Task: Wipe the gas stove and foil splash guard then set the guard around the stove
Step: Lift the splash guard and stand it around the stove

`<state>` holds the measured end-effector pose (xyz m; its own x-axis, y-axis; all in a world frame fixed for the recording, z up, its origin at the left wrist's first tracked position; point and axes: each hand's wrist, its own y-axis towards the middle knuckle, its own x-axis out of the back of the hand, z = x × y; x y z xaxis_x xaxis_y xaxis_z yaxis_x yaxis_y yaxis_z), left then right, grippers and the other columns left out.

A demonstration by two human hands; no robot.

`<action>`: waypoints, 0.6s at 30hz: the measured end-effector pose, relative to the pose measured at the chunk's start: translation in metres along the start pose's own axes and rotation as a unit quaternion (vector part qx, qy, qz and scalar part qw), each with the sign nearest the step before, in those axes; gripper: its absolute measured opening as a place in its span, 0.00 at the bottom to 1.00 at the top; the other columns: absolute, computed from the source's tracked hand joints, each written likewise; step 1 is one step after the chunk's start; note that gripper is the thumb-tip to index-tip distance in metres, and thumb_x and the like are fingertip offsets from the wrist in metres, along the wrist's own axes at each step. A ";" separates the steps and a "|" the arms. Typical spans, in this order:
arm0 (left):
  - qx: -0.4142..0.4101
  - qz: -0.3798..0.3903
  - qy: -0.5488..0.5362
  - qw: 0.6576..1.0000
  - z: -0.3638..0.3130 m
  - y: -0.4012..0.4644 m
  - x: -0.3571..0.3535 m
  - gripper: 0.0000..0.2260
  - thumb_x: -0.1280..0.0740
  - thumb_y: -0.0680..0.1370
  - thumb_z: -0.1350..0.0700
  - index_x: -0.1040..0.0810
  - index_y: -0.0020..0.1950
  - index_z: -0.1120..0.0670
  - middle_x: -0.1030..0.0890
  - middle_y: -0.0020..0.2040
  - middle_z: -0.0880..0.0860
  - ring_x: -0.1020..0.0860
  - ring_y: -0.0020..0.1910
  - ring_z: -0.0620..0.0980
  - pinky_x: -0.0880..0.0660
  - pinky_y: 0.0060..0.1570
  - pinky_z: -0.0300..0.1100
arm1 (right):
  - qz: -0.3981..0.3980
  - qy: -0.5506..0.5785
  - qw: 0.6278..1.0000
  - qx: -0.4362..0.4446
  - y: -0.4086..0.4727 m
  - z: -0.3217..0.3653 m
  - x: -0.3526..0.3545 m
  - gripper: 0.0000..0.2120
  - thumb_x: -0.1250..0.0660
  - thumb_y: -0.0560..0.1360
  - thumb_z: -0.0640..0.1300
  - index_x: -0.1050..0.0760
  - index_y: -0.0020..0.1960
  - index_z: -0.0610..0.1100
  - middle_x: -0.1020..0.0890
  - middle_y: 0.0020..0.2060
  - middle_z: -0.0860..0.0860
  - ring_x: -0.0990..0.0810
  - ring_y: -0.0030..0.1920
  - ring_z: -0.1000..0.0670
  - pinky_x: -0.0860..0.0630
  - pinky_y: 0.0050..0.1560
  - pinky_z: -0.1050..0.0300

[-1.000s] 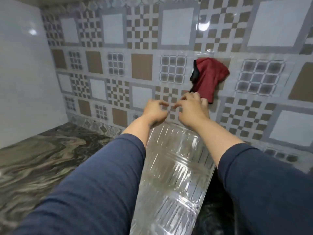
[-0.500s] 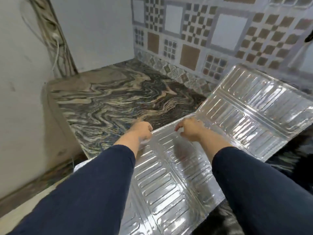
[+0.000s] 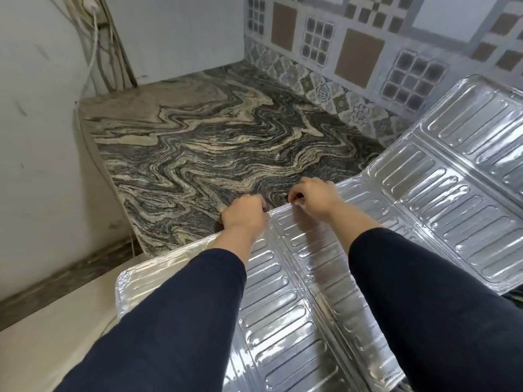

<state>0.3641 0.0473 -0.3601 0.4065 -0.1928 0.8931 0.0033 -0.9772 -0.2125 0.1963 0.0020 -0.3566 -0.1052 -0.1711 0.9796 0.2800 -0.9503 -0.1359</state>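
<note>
Both hands pinch the far edge of the foil splash guard (image 3: 325,278), side by side and a little apart. On the left hand (image 3: 244,213) the fingers curl down over the edge, and on the right hand (image 3: 317,195) the fingers press together on the foil rim. Dark blue sleeves (image 3: 181,321) cover both forearms. The guard is unfolded into ribbed panels joined at creases. It lies over the near right part of the counter (image 3: 212,148), and one panel rises tilted toward the tiled wall (image 3: 359,49) at the right. Its near left corner hangs past the front edge of the counter. The marbled top of the counter is bare from the hands to the back left corner, where a white wall (image 3: 175,32) stands. Some cables (image 3: 96,46) hang down at the left wall.
</note>
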 end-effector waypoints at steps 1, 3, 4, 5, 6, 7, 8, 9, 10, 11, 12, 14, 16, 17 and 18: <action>0.006 0.001 -0.002 1.000 -0.001 0.001 0.000 0.08 0.34 0.77 0.51 0.23 0.56 0.48 0.22 0.59 0.52 0.24 0.60 0.55 0.28 0.59 0.52 | 0.002 -0.003 1.000 0.003 0.001 -0.001 0.001 0.09 0.38 0.78 0.45 0.22 0.55 0.53 0.25 0.56 0.49 0.30 0.62 0.45 0.37 0.61 0.47; 0.021 0.003 -0.004 1.000 -0.003 0.003 -0.001 0.07 0.34 0.77 0.52 0.24 0.54 0.48 0.20 0.56 0.52 0.24 0.58 0.55 0.32 0.61 0.52 | 0.014 -0.011 1.000 0.004 0.003 -0.002 0.001 0.08 0.37 0.78 0.46 0.23 0.56 0.53 0.26 0.57 0.49 0.31 0.63 0.44 0.37 0.62 0.46; 0.026 0.006 -0.005 1.000 -0.004 0.003 -0.002 0.06 0.34 0.77 0.53 0.24 0.54 0.49 0.21 0.56 0.52 0.24 0.58 0.55 0.34 0.60 0.50 | 0.023 -0.014 1.000 0.003 0.003 -0.002 0.001 0.09 0.38 0.78 0.46 0.24 0.56 0.52 0.27 0.57 0.48 0.32 0.63 0.44 0.38 0.63 0.45; 0.026 0.010 -0.005 1.000 -0.005 0.004 -0.003 0.07 0.35 0.77 0.54 0.24 0.55 0.49 0.21 0.56 0.53 0.24 0.58 0.56 0.34 0.56 0.48 | 0.032 -0.019 0.999 0.002 0.004 -0.002 0.001 0.09 0.38 0.78 0.47 0.25 0.57 0.52 0.28 0.58 0.47 0.33 0.64 0.44 0.38 0.64 0.45; 0.022 0.014 -0.005 1.000 -0.006 0.003 -0.003 0.08 0.36 0.78 0.55 0.25 0.56 0.50 0.22 0.58 0.54 0.25 0.58 0.56 0.35 0.53 0.47 | 0.040 -0.024 0.999 0.000 0.004 -0.002 0.001 0.09 0.39 0.78 0.47 0.26 0.58 0.51 0.28 0.59 0.47 0.34 0.64 0.43 0.38 0.64 0.45; 0.014 0.017 -0.003 1.000 -0.007 0.002 -0.004 0.08 0.37 0.78 0.54 0.25 0.57 0.51 0.24 0.59 0.54 0.25 0.59 0.56 0.34 0.51 0.47 | 0.048 -0.031 0.998 -0.001 0.004 -0.001 0.001 0.10 0.40 0.79 0.47 0.26 0.58 0.51 0.29 0.60 0.46 0.34 0.64 0.43 0.38 0.64 0.44; 0.005 0.016 0.001 1.000 -0.008 0.001 -0.004 0.09 0.37 0.78 0.52 0.26 0.58 0.51 0.25 0.60 0.54 0.25 0.59 0.56 0.34 0.50 0.47 | 0.054 -0.039 0.998 -0.002 0.003 0.000 0.001 0.10 0.41 0.79 0.47 0.27 0.59 0.51 0.29 0.60 0.46 0.35 0.65 0.43 0.39 0.64 0.45; -0.003 0.014 0.006 1.000 -0.009 -0.001 -0.004 0.10 0.37 0.78 0.51 0.26 0.58 0.50 0.25 0.60 0.53 0.25 0.59 0.55 0.33 0.51 0.47 | 0.060 -0.047 0.997 -0.002 0.003 0.001 0.001 0.10 0.42 0.80 0.47 0.27 0.60 0.50 0.29 0.61 0.46 0.36 0.65 0.43 0.39 0.64 0.44; -0.007 0.014 0.012 1.000 -0.010 -0.002 -0.003 0.10 0.36 0.78 0.50 0.26 0.58 0.50 0.25 0.60 0.52 0.26 0.59 0.55 0.32 0.52 0.48 | 0.066 -0.055 0.996 -0.003 0.002 0.002 0.000 0.11 0.43 0.80 0.46 0.28 0.60 0.50 0.30 0.62 0.46 0.36 0.66 0.43 0.39 0.65 0.44; -0.009 0.014 0.020 1.000 -0.012 -0.003 -0.004 0.10 0.36 0.78 0.49 0.26 0.57 0.49 0.25 0.60 0.52 0.26 0.60 0.54 0.31 0.54 0.50 | 0.074 -0.062 0.995 -0.004 0.001 0.003 -0.001 0.12 0.44 0.80 0.46 0.29 0.61 0.49 0.30 0.62 0.45 0.37 0.66 0.42 0.39 0.65 0.44; -0.008 0.015 0.025 1.000 -0.013 -0.005 -0.004 0.10 0.35 0.78 0.48 0.26 0.57 0.49 0.25 0.60 0.52 0.26 0.61 0.54 0.30 0.57 0.52 | 0.084 -0.067 0.994 -0.004 0.001 0.004 -0.001 0.12 0.44 0.80 0.45 0.29 0.62 0.49 0.31 0.63 0.45 0.37 0.66 0.42 0.40 0.66 0.44; 0.000 0.019 0.023 1.000 -0.015 -0.007 -0.005 0.10 0.35 0.78 0.48 0.25 0.57 0.49 0.26 0.62 0.53 0.29 0.63 0.54 0.29 0.60 0.56 | 0.105 -0.069 0.992 -0.006 0.001 0.005 -0.001 0.13 0.45 0.79 0.42 0.30 0.62 0.48 0.31 0.63 0.45 0.38 0.66 0.42 0.41 0.67 0.44; 0.009 0.019 0.014 1.000 -0.016 -0.009 -0.007 0.11 0.35 0.78 0.48 0.25 0.58 0.50 0.28 0.65 0.54 0.32 0.66 0.55 0.31 0.62 0.58 | 0.117 -0.064 0.991 -0.003 0.001 0.006 0.002 0.13 0.45 0.78 0.40 0.30 0.61 0.48 0.30 0.62 0.46 0.37 0.66 0.43 0.42 0.68 0.44; 0.011 0.020 0.013 1.000 -0.016 -0.010 -0.008 0.11 0.35 0.78 0.49 0.25 0.58 0.51 0.28 0.65 0.54 0.32 0.67 0.55 0.31 0.62 0.59 | 0.121 -0.059 0.991 0.002 0.001 0.006 0.004 0.13 0.45 0.78 0.40 0.30 0.60 0.49 0.29 0.62 0.47 0.36 0.65 0.44 0.42 0.68 0.45; 0.011 0.022 0.015 1.000 -0.017 -0.011 -0.008 0.11 0.35 0.78 0.49 0.25 0.58 0.51 0.28 0.65 0.54 0.33 0.66 0.56 0.32 0.63 0.60 | 0.126 -0.049 0.991 0.007 0.002 0.005 0.005 0.12 0.44 0.78 0.40 0.29 0.59 0.49 0.27 0.61 0.48 0.35 0.64 0.44 0.42 0.67 0.45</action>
<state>0.3455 0.0582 -0.3584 0.3789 -0.2391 0.8940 0.0064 -0.9654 -0.2608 0.2011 0.0006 -0.3509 0.0627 -0.3757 0.9246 0.2980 -0.8771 -0.3766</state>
